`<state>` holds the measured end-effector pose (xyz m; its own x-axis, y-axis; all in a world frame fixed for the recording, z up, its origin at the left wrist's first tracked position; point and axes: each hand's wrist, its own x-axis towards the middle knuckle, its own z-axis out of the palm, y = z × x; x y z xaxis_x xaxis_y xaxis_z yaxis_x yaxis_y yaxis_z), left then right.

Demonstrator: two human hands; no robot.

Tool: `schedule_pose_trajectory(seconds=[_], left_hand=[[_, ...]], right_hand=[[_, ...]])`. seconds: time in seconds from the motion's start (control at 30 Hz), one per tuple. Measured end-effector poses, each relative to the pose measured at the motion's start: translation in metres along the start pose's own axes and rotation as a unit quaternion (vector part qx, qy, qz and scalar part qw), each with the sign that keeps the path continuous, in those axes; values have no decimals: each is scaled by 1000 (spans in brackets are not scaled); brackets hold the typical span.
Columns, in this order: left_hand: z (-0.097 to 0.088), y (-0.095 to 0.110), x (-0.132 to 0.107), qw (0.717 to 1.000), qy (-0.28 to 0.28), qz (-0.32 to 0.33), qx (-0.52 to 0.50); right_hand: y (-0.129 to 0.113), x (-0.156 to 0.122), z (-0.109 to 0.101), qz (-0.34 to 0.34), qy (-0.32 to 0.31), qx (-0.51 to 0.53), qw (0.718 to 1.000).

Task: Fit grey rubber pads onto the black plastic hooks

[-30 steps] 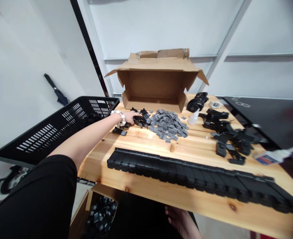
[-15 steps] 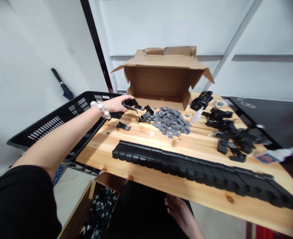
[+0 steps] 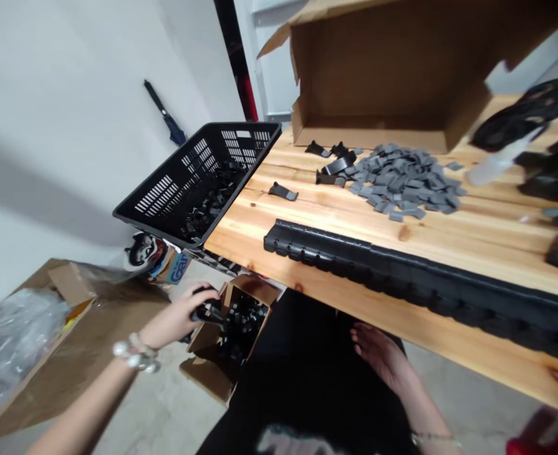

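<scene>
My left hand [image 3: 188, 313], with a beaded bracelet at the wrist, is closed around several black plastic parts [image 3: 208, 311]. It hangs over the left side of a small open carton [image 3: 258, 289] on the floor, which holds many black pieces [image 3: 246, 316]. Resting at my lap, under the table's front edge, my right hand [image 3: 378, 354] has its fingers loosely stretched and holds nothing. On the wooden table [image 3: 241, 234] lies a long row of black plastic parts [image 3: 368, 265]. Behind it are a loose black part [image 3: 283, 191], several more black parts [image 3: 333, 165] and a pile of grey pads [image 3: 404, 180].
A black crate [image 3: 158, 196] with black parts inside stands left of the table. A large open cardboard box [image 3: 378, 136] is at the back. At right are a white bottle [image 3: 501, 161] and a black cable bundle [image 3: 525, 114]. A carton with plastic wrap [image 3: 18, 341] stands lower left.
My left hand has left the table's back left with black parts in it and moved down to the small floor carton. The view has turned left and down. My right hand stays at my lap.
</scene>
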<state>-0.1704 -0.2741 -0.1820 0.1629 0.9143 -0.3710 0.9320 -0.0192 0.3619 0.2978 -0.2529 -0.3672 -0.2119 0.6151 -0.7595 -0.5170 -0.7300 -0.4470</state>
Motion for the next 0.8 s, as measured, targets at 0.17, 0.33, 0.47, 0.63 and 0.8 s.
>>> schedule_pose_trajectory(seconds=[0.17, 0.33, 0.47, 0.63, 0.8], left_hand=[[100, -17, 22, 989, -78, -127, 18], [87, 3, 53, 976, -190, -107, 1], [-4, 50, 70, 950, -298, 36, -85], [-113, 115, 133, 974, 21, 220, -42], [-125, 138, 250, 945, 126, 235, 190]], right_hand=[[3, -1, 8, -3, -10, 2, 1000], [7, -6, 13, -22, -13, 17, 1000], [7, -8, 13, -33, -16, 33, 999], [7, -4, 11, -37, -25, 45, 998], [12, 1, 5, -50, -27, 44, 997]])
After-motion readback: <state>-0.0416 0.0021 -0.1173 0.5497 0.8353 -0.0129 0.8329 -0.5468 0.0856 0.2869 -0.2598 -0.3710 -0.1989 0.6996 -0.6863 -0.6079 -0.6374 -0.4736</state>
